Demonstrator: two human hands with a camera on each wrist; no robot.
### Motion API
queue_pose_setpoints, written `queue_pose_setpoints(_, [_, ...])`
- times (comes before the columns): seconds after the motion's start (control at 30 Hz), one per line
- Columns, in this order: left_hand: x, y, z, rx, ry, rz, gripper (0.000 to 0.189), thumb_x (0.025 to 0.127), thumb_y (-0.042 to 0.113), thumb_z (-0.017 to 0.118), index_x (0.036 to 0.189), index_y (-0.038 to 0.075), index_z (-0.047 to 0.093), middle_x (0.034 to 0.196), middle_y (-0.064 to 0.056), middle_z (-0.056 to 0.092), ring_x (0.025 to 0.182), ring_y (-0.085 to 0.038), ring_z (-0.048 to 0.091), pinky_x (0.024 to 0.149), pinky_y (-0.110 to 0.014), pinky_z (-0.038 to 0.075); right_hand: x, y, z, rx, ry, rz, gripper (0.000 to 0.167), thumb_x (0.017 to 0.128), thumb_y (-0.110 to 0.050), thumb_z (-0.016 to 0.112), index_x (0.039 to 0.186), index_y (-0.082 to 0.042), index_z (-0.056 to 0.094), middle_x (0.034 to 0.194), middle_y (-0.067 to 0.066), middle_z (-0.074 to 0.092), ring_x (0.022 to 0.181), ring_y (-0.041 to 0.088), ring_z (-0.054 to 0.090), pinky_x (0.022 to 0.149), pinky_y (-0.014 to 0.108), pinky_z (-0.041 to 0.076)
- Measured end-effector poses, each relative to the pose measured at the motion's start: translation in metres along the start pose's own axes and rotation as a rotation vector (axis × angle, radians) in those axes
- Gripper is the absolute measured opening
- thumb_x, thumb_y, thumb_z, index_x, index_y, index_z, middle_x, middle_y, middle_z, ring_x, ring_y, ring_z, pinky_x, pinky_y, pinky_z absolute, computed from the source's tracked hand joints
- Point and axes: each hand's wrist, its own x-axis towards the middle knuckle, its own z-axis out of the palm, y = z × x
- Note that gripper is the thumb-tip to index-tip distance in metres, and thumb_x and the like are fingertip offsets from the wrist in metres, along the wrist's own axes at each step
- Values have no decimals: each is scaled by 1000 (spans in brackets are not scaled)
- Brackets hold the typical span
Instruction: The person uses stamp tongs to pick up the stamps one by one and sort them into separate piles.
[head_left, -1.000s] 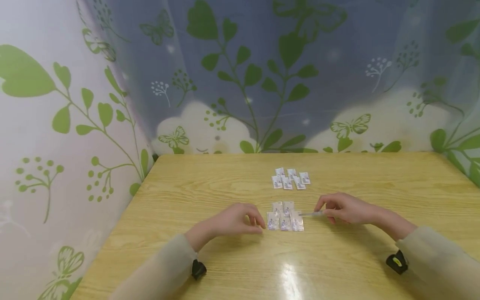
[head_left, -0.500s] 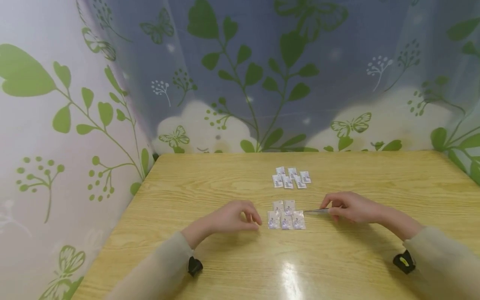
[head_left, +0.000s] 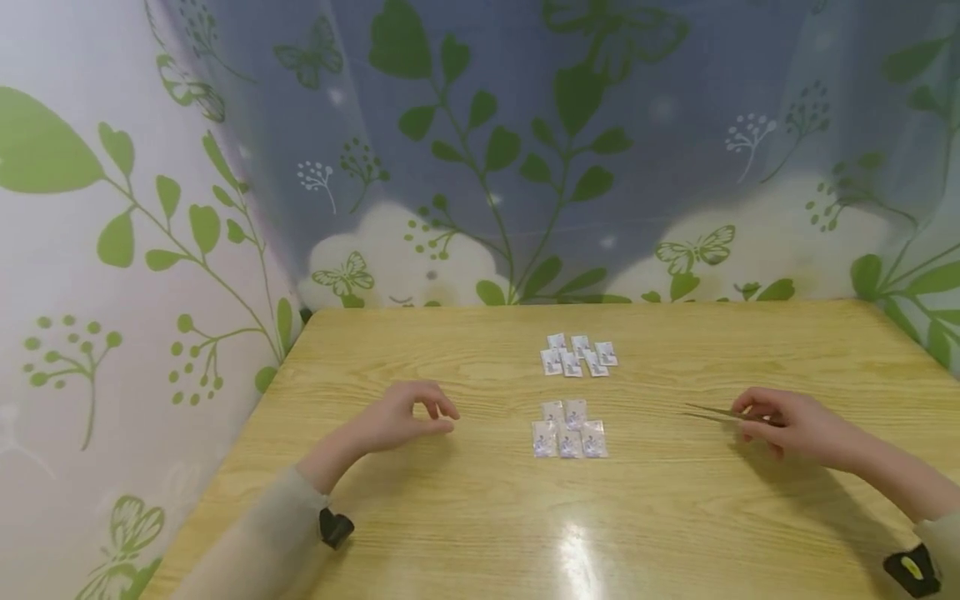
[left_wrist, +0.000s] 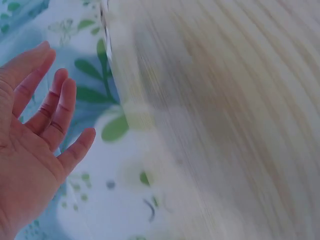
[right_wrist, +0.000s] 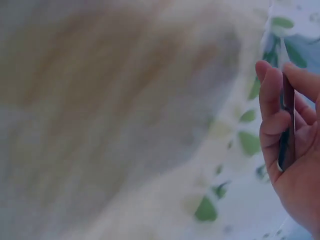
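In the head view my right hand [head_left: 795,425] holds a pair of tweezers [head_left: 712,412] above the right part of the table, tips pointing left and slightly apart. The right wrist view shows the tweezers' dark body [right_wrist: 287,125] between thumb and fingers. My left hand [head_left: 401,417] hovers over the left part of the table, holding nothing; in the left wrist view its fingers [left_wrist: 65,110] are loosely spread. Between the hands lies a near group of small clear packets [head_left: 570,442] with printed pictures, in two rows. Neither hand touches them.
Farther back on the wooden table [head_left: 420,350] lies a second group of small white printed packets [head_left: 572,362], some overlapping. A leaf-patterned curtain [head_left: 480,167] hangs behind the table's far edge, and another patterned cloth [head_left: 135,333] hangs at the left.
My right hand has moved right with the tweezers, away from the near packets, and the tweezer tips now stand apart. My left hand has drawn away to the left. Both packet groups stay put.
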Motion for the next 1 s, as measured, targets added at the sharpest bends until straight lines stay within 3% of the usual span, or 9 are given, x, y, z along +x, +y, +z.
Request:
queue_pose_setpoints(0.23, [-35,-16,-24,44,70,-102,15,90,18,71,101,8,72,97,5,65,84,-14,58,76,-42,48,-15,19,-1,-125,118,117,13,93,-8,64,100,0,57,82,-2,64,62,6,57,53,28,47])
queue_pose_setpoints(0.43, [-64,-24,-33,113,120,-183,16,88,20,73,101,11,72,96,6,65,83,-12,58,75,-43,48,-10,23,1,-233,179,56,12,85,-6,73,91,-8,61,76,-9,61,61,1,56,53,26,46])
queue_pose_setpoints(0.6, [-87,-27,-37,140,167,-209,14,87,19,74,99,12,72,98,6,66,83,-10,59,76,-45,49,-6,21,2,-336,162,28,16,80,-11,78,87,-15,65,74,-15,60,64,-2,55,55,26,45])
queue_pose_setpoints(0.77, [-101,-27,-44,147,210,-222,14,87,18,74,99,12,71,99,6,66,83,-11,59,75,-42,48,-5,18,2,-362,159,35,16,79,-14,80,87,-18,66,76,-16,60,66,-2,54,56,26,44])
queue_pose_setpoints(1.0, [-109,-27,-47,139,230,-229,16,86,16,75,100,10,71,100,3,66,83,-12,59,81,-52,46,-9,25,2,-387,202,-45,21,74,-11,82,85,-20,66,75,-23,54,66,-5,49,55,25,43])
